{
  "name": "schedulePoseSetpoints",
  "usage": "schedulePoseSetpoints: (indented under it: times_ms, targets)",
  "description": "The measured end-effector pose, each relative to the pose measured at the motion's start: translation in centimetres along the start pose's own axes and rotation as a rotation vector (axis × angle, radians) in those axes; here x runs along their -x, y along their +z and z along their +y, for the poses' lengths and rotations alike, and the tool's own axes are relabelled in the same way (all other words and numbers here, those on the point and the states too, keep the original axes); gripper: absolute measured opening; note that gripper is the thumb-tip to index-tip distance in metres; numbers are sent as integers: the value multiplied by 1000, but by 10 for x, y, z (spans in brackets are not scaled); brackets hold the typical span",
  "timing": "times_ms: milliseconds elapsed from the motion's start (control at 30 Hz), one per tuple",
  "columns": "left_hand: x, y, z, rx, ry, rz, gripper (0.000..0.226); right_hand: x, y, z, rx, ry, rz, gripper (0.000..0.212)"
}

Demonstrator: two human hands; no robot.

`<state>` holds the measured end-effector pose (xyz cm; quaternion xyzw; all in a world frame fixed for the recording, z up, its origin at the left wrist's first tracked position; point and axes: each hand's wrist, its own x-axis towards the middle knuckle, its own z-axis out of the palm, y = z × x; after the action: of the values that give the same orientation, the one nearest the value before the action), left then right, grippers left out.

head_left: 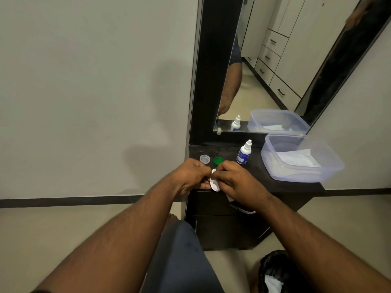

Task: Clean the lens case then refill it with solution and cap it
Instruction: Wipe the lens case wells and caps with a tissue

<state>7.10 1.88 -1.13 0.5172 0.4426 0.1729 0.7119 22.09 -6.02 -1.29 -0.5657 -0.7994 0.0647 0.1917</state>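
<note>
**Desk:** Lens case first: where is it?

**Photographer:** The small white plastic lens case (215, 182) sits between both hands, held just above the front edge of the dark counter (296, 185). The left hand (190, 176) grips it from one side, fingers (204, 185) curled under it. The right hand (237, 182) pinches at its top; whether a tissue or only fingertips work the well, I cannot tell.

**Desk:** Caps on or off?

**Photographer:** Off. A clear round plastic cap (205, 159) and a green round plastic cap (218, 160) lie on the counter just behind the hands, near each other but apart.

**Desk:** And the solution?

**Photographer:** The white dropper bottle with a blue label (244, 152) stands upright beside the green cap, its tip closed as far as shows. Neither hand touches it.

**Desk:** So how far along?

**Photographer:** My reading: mid-cleaning. The case is opened and being rubbed or wiped. Refilling looks not yet begun, and capping is left too. Whether the wells are dry is hidden by the fingers.

**Desk:** Anything else in frame?

**Photographer:** A translucent bluish plastic tub (300, 159) holding white tissue paper (296, 158) stands at the right end of the counter, under a dark-framed mirror (264, 60). A black bin (275, 271) with white paper inside sits on the floor.
</note>
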Motion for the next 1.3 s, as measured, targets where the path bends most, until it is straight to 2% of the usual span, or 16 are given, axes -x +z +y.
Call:
schedulePoseSetpoints:
  times_ms: [67, 200, 333, 433, 567, 700, 800, 900, 1000, 1300]
  targets:
    - [0, -1, 0, -19, 0, -4, 27, -1, 0, -2, 9, -19, -35, 21]
    - [-2, 1, -2, -5, -4, 17, 19, 2, 4, -4, 14, 67, 63, 20]
    - [-2, 1, -3, -36, 11, 19, 25, 3, 7, -7, 35, 40, 10, 21]
    - [-3, 2, -2, -16, 2, 28, 21, 4, 4, -1, 31, 63, 49, 21]
    - [-1, 1, -1, -54, 4, 21, 29, 6, 5, -8, 62, -37, -36, 28]
    - [-3, 2, -2, -34, -1, 32, 25, 8, 2, -3, 54, 7, 24, 29]
    - [-4, 1, -3, -74, 5, 44, 29, 10, 5, -6, 61, -71, -14, 29]
    - [-3, 1, -2, -73, 0, 48, 28, 10, 6, -9, 34, -21, 43, 28]
    - [-3, 1, -1, -115, 3, 57, 28, 13, 9, -11, 31, -57, 18, 29]
    - [-8, 4, -3, -39, -17, 73, 20, 26, 9, -8, 83, -72, 40, 31]
